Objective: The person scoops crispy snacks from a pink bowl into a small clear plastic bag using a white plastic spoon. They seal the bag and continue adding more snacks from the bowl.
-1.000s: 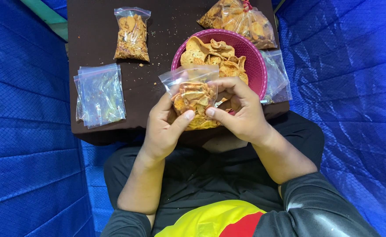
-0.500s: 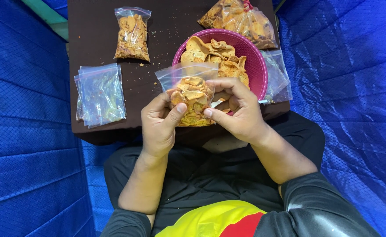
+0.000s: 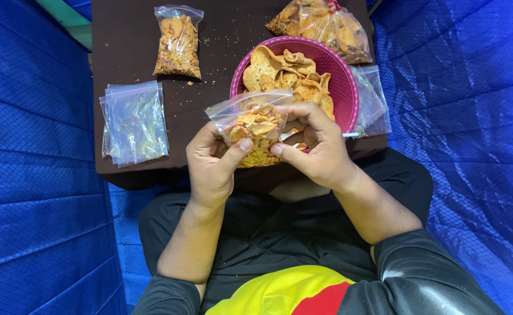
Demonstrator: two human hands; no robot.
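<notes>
- Close to the body, the left hand (image 3: 210, 166) and the right hand (image 3: 318, 149) hold one small clear bag of chips (image 3: 253, 131) between them.
- Both sets of fingers are curled tight around that bag, thumbs pressed on its front.
- Just behind the bag sits a pink bowl (image 3: 344, 87) full of orange chips, on the dark table (image 3: 128, 46).
- Off to the left lies a pile of empty clear bags (image 3: 134, 122).
- Farther back lies a filled small bag (image 3: 178, 41).
- At the far edge rests a big bag of chips (image 3: 326, 26).
</notes>
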